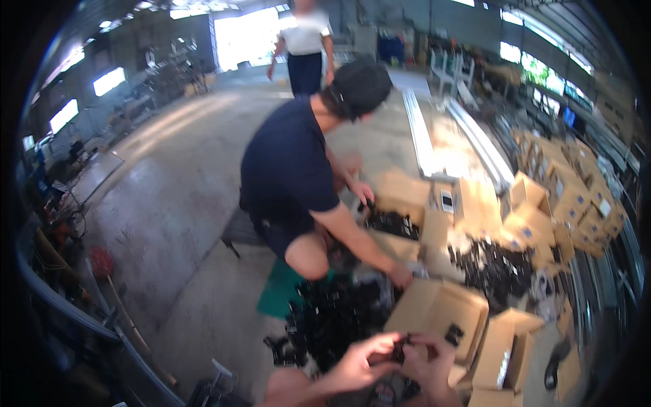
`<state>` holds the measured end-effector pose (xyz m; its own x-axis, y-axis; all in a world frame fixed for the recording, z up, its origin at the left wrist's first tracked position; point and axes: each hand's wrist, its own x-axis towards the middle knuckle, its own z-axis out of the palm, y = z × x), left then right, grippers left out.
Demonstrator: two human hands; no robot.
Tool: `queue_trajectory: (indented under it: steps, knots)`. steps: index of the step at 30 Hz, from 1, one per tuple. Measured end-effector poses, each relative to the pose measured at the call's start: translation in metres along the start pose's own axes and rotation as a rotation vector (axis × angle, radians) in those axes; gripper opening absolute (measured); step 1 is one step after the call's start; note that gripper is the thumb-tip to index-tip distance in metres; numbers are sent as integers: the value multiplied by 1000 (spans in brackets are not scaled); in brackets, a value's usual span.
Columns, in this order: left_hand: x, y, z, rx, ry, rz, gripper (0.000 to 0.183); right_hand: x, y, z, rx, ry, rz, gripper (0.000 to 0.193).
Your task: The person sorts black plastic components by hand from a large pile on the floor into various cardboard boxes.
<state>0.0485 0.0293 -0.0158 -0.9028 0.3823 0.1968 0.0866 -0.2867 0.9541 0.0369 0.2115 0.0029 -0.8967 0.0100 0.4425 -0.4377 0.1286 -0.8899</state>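
Note:
Low in the view, my left hand (363,361) and my right hand (432,359) meet with fingers closed on a small dark part (400,347). Its exact kind is blurred and partly covered by my fingers. Just beyond them stands an open cardboard box (434,305) with a black piece (454,334) inside. To the left of the box lies a heap of black parts (329,315), partly on a green sheet (277,288).
A crouching co-worker (291,163) reaches toward the boxes across from me. Another person (305,44) stands farther back. More black parts (498,268) lie among open cartons at right, near stacked cartons (573,180) and long metal profiles (478,139). An open carton (485,353) stands nearby.

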Motion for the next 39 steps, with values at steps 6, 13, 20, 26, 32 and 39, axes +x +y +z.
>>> queue_trajectory:
  steps: [6,13,20,26,32,39]
  knots:
    - [-11,18,-10,83,51,47,63,-3,-8,12,145,-122,47,25]
    - [-5,23,-3,268,48,74,60,6,-11,-3,74,-157,-107,25]
    - [-6,19,-4,313,98,117,57,7,-7,0,47,-180,-105,25]
    - [-7,20,-5,183,92,105,57,11,-13,-4,94,-237,-117,27]
    - [1,20,-8,272,41,166,58,9,-9,-3,137,-208,-33,26]
    - [-7,14,-9,60,19,23,62,0,-18,10,211,-128,204,29]
